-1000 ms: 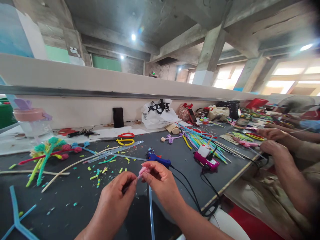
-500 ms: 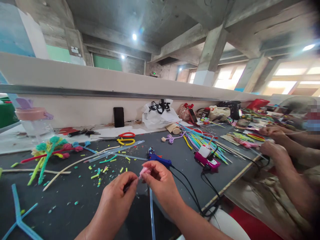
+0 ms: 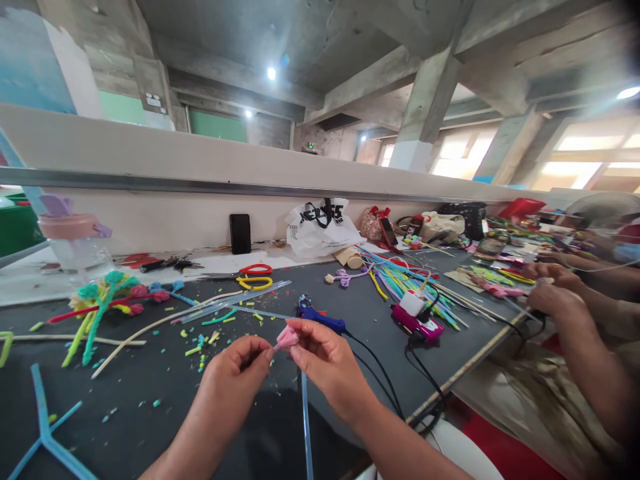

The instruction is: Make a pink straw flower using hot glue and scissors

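Between my hands is a small pink fuzzy pipe-cleaner piece [image 3: 287,338], bunched like a flower bud. My right hand [image 3: 330,367] pinches its bunched part between thumb and fingers. My left hand [image 3: 234,377] is closed on the thin pale end at its left side, thumb against forefinger. Just behind my right fingers lies a blue glue gun [image 3: 324,320] with a black cord. A translucent bluish stick [image 3: 307,427] runs below my hands toward the table's near edge.
Scissors [image 3: 255,279], green and red pipe-cleaner flowers [image 3: 100,300] and scattered clippings lie left. A purple power strip [image 3: 417,323] and bundled pipe cleaners [image 3: 400,273] lie right. Behind stand a phone [image 3: 240,233] and a white bag [image 3: 325,230]. A co-worker's hands [image 3: 555,290] are far right.
My left hand has shifted slightly left, away from the right fingers, and more of the pink piece shows between them. The view has turned slightly.
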Motion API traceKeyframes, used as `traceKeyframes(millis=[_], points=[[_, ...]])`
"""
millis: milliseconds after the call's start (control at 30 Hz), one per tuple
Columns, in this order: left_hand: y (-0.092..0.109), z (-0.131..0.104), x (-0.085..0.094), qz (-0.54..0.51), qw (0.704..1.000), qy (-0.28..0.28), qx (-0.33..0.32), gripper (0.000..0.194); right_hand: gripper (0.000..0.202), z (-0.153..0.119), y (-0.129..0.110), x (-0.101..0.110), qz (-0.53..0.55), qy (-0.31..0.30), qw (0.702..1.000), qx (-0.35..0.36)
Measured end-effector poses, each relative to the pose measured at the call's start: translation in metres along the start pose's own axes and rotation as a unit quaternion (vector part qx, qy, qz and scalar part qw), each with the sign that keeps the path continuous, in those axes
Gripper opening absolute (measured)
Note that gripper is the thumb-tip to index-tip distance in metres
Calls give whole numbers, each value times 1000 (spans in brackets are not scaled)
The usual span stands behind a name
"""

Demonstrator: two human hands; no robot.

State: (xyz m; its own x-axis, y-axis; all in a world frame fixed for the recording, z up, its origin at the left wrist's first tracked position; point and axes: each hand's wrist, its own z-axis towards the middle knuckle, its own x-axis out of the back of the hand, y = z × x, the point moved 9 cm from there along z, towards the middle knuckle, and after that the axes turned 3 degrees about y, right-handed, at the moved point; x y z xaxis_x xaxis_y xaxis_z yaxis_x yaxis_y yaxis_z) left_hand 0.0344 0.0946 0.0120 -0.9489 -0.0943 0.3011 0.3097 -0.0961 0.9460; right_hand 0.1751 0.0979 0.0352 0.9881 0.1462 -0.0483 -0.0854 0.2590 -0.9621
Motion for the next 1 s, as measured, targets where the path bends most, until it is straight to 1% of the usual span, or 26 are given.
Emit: traceKeyframes(millis=[100,233,367,667,767,867,1000], points=[[-1,1,-1,-32,999,-8,8,22,37,1,-5,1,-68,16,997,31],[0,0,-2,-42,999,-7,11,20,36,-1,-12,3,-151,40,984,81],[1,0,-4,-49,999,-17,13,20,34,-2,-16,4,-188,49,975,108],[1,-2,-5,-39,999,-20,17,20,28,-1,-16,5,-184,48,977,99],[0,-1,-5,-45,999,-16,17,20,28,0,-13,6,-176,48,980,85],[-2,0,-5,-53,998,-17,22,21,29,2,-9,6,-158,30,985,60],[-5,3,-2,-60,998,-9,26,21,40,4,-2,2,-109,-8,994,19]])
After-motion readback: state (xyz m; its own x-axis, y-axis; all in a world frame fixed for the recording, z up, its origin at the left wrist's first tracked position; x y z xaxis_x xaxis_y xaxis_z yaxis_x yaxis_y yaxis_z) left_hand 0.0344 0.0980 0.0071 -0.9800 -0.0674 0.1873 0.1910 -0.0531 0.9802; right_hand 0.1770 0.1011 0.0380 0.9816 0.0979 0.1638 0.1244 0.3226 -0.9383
